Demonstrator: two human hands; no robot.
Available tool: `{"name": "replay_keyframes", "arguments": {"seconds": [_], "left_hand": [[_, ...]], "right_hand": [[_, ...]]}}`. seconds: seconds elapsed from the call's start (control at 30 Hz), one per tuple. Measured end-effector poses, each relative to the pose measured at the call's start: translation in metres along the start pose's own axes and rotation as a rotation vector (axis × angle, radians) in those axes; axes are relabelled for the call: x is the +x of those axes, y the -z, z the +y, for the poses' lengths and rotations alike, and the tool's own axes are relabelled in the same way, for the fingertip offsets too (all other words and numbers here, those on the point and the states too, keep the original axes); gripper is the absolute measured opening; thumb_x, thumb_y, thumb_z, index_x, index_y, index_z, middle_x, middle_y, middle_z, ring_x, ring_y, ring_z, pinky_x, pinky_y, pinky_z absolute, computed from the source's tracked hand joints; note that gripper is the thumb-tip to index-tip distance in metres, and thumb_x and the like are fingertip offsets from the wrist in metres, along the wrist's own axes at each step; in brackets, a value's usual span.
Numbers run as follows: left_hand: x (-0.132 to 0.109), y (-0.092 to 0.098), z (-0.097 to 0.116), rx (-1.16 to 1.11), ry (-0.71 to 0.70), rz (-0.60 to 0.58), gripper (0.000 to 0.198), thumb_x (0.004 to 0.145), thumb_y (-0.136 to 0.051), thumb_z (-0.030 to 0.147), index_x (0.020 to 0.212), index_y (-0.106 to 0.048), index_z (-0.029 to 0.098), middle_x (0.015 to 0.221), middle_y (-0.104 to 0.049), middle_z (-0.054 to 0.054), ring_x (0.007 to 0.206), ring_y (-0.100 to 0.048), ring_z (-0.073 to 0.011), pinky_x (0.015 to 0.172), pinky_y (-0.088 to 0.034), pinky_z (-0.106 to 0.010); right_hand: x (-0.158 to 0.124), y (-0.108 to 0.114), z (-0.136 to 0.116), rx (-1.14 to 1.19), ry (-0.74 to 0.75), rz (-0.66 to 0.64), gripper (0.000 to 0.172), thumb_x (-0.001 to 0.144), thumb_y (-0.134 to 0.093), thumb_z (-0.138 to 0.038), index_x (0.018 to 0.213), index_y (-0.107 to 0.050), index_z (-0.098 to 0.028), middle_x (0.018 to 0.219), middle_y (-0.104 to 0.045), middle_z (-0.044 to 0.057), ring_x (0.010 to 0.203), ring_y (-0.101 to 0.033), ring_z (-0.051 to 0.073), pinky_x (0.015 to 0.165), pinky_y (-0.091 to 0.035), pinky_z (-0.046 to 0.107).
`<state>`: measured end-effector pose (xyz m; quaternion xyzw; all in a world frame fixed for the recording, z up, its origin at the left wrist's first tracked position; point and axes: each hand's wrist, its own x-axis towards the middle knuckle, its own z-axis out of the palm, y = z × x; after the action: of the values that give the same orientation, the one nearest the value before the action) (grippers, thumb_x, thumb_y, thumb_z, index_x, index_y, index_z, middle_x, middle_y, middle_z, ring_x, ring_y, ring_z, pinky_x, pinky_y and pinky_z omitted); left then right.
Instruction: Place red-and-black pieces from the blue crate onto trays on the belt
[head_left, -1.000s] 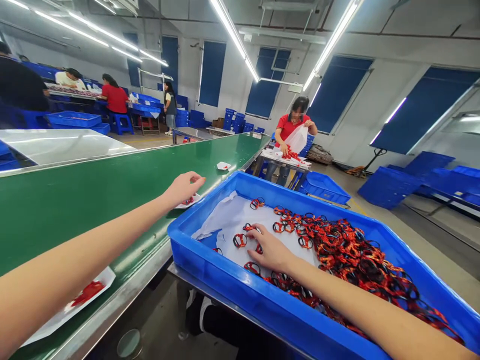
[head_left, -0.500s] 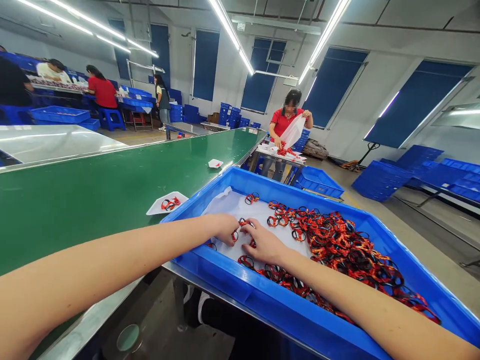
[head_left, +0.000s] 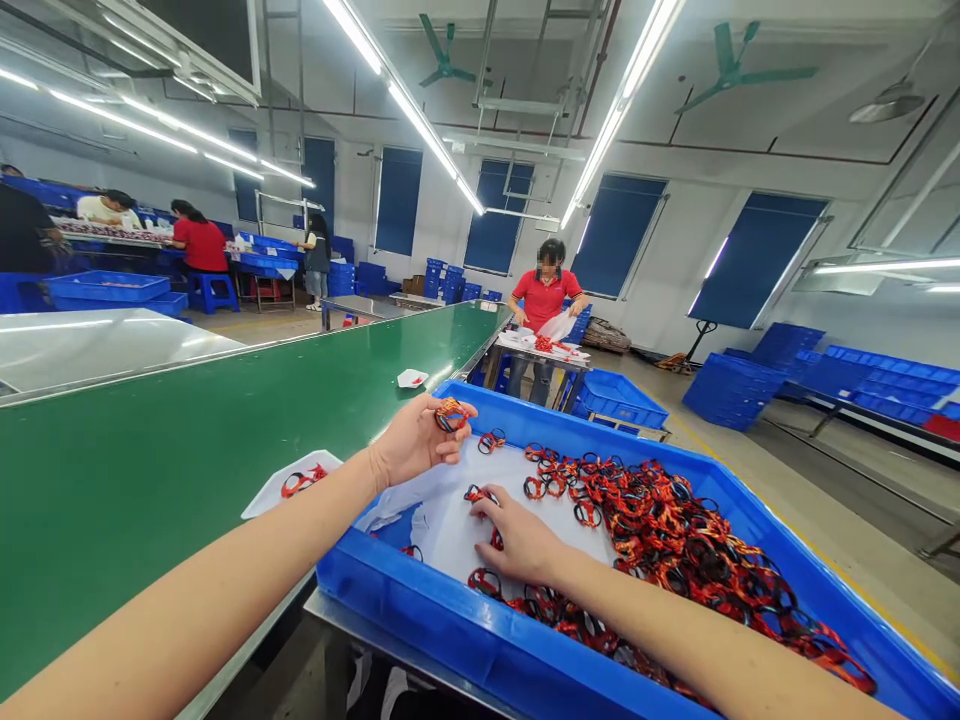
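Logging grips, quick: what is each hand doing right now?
Left hand: closed, holding a red-black band.
Right hand: open, palm down on bands in the blue tray.

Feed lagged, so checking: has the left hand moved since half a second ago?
Yes. The left hand has lifted off the white sheet in the blue bin, toward its conveyor-side rim, holding red-and-black bands.

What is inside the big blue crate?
Inside the blue crate lie many red-and-black bands on a white sheet. The right hand covers a few; the bottom under the heap is hidden.
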<state>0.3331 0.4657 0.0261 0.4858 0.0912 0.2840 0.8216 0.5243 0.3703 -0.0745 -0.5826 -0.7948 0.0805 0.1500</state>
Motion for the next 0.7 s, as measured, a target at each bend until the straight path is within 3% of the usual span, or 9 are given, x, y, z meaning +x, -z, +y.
{"name": "replay_keyframes", "arguments": {"seconds": [0.1, 0.27, 0.5, 0.7], "left_hand": [[0.0, 0.0, 0.0, -0.021, 0.008, 0.013, 0.029, 0.075, -0.043, 0.033, 0.091, -0.059, 0.014, 0.066, -0.048, -0.001, 0.045, -0.033, -0.008, 0.048, -0.037, -0.024], [0.007, 0.008, -0.001, -0.054, -0.011, 0.151, 0.026, 0.075, -0.041, 0.029, 0.09, -0.057, 0.014, 0.063, -0.051, -0.001, 0.039, -0.03, -0.0066, 0.043, -0.034, -0.021], [0.013, 0.02, -0.002, -0.071, -0.058, 0.265, 0.018, 0.073, -0.037, 0.024, 0.075, -0.052, 0.015, 0.057, -0.053, -0.001, 0.034, -0.028, -0.0051, 0.038, -0.032, -0.019], [0.015, 0.027, -0.004, -0.089, -0.086, 0.319, 0.018, 0.072, -0.036, 0.022, 0.055, -0.035, 0.019, 0.054, -0.052, -0.001, 0.033, -0.029, -0.0035, 0.037, -0.034, -0.018]], "right_hand": [[0.0, 0.0, 0.0, 0.013, 0.002, 0.006, 0.041, 0.072, -0.06, -0.024, 0.112, -0.054, -0.022, 0.132, -0.039, 0.01, 0.106, -0.055, 0.023, 0.093, -0.042, 0.034], [0.0, -0.001, -0.001, 0.007, -0.005, -0.006, 0.042, 0.072, -0.059, -0.025, 0.113, -0.053, -0.021, 0.134, -0.038, 0.011, 0.105, -0.055, 0.024, 0.092, -0.043, 0.035], [0.001, -0.001, -0.001, 0.004, 0.001, -0.015, 0.042, 0.072, -0.059, -0.024, 0.113, -0.053, -0.02, 0.133, -0.038, 0.012, 0.106, -0.054, 0.025, 0.093, -0.042, 0.035], [0.001, 0.0, 0.0, -0.001, 0.003, -0.021, 0.043, 0.072, -0.058, -0.026, 0.114, -0.051, -0.02, 0.132, -0.039, 0.011, 0.105, -0.055, 0.025, 0.092, -0.042, 0.035]]}}
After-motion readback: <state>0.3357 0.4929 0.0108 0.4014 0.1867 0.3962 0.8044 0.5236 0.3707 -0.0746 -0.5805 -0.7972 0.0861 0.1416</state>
